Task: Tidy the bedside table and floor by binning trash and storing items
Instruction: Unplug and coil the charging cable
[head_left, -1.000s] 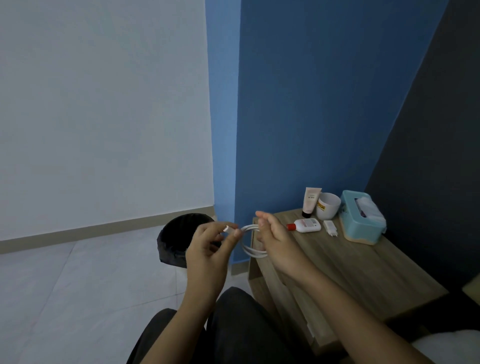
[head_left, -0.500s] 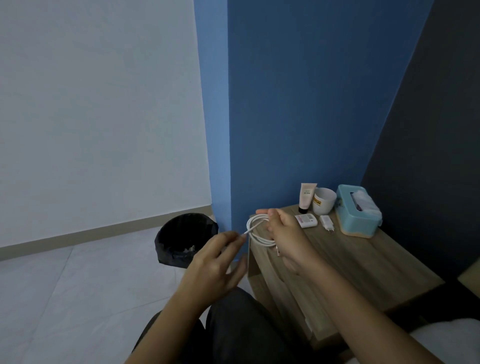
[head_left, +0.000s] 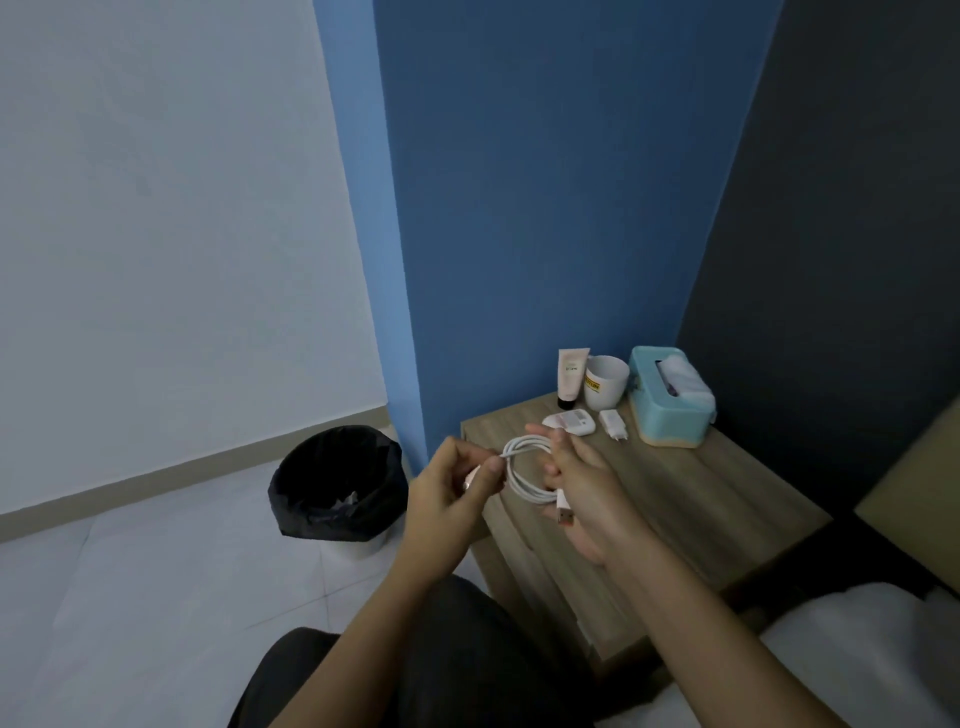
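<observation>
A blue wall (head_left: 545, 208) rises behind the scene, meeting a white wall (head_left: 156, 208) on the left and a dark grey wall (head_left: 857, 234) on the right. A beige skirting board (head_left: 156, 483) runs along the foot of the white wall, above pale floor tiles (head_left: 130, 597) with faint grout lines. At the lower right lies the corner of a bed with white bedding (head_left: 857, 649), and above it a tan headboard (head_left: 919, 499) stands against the dark wall. The person's dark trousers (head_left: 426, 665) fill the bottom centre.
</observation>
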